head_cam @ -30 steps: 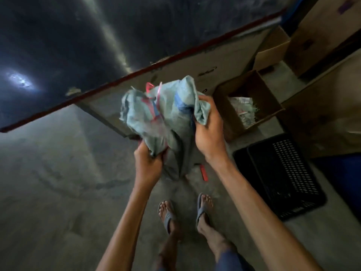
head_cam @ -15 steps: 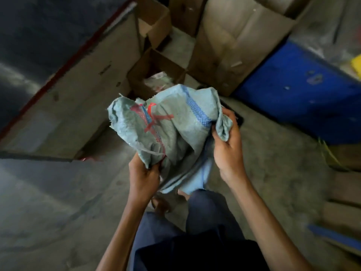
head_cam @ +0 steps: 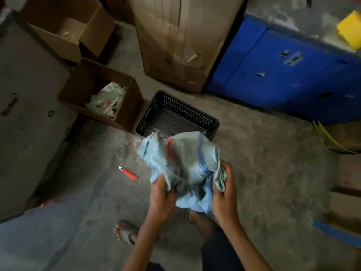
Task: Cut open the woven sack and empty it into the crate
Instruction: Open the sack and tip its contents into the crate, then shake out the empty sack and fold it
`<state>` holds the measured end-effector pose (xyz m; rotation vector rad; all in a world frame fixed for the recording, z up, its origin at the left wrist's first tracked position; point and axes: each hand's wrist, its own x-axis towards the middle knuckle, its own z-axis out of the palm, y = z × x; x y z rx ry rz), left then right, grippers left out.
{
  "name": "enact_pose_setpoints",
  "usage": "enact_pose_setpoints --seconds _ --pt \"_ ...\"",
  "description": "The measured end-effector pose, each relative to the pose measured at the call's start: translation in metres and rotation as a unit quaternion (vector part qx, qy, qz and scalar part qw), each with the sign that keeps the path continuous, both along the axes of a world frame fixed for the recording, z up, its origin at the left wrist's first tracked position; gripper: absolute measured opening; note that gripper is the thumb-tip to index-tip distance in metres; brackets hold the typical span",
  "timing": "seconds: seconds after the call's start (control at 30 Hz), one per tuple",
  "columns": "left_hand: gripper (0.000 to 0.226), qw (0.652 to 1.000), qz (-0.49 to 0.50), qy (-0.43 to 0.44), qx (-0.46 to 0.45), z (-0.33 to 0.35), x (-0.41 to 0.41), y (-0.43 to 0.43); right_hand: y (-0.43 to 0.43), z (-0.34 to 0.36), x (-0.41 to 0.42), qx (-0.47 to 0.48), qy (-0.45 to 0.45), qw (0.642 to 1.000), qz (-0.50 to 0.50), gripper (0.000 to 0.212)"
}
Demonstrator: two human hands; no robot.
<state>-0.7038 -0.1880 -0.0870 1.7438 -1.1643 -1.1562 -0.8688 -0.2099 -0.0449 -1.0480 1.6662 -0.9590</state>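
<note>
1. Pale-green woven sack (head_cam: 181, 165) looks limp and crumpled, gripped by both hands, left hand (head_cam: 162, 198) and right hand (head_cam: 224, 194), just in front of the black crate (head_cam: 176, 116).
2. Crate looks empty, oddly; can't tell where the contents went.
3. Red cutter (head_cam: 128, 173) lies on the floor.
4. Boxes crowd the crate's far side; the near floor's open.

Both bare forearms reach forward and up from the bottom of the view, converging on the woven sack (head_cam: 181, 167). The left hand (head_cam: 161, 198) is clenched on the sack's lower left side, thumb and fingers (head_cam: 162, 182) closed into the cloth. The right hand (head_cam: 224, 198) grips the sack's lower right edge, its fingers wrapped around a bunched fold, thumb on the near side. Below the sack, two feet stand on the floor, the left foot (head_cam: 125, 232) in a sandal.
</note>
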Motion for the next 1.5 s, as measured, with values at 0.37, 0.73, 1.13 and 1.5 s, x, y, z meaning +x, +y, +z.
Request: enact_pose_setpoints --seconds 0.37,0.73,1.13,1.5 --pt "0.080 0.936 -0.043 -0.262 0.231 -0.254 -0.020 -0.218 -0.196 -0.290 -0.065 0.074 0.248 0.942 0.212 0.120" --pt "0.062 0.804 -0.303 -0.466 0.209 -0.493 -0.003 -0.189 -0.198 -0.551 -0.061 0.070 0.458 0.775 0.429 0.072" --pt "0.065 0.851 -0.286 -0.418 0.137 -0.478 -0.006 -0.196 -0.177 -0.543 -0.067 0.074 0.372 0.800 0.465 0.044" --pt "0.044 0.904 0.084 -0.343 0.240 -0.407 0.027 0.111 0.061 -0.455 -0.196 0.154 0.414 0.862 0.248 0.044"
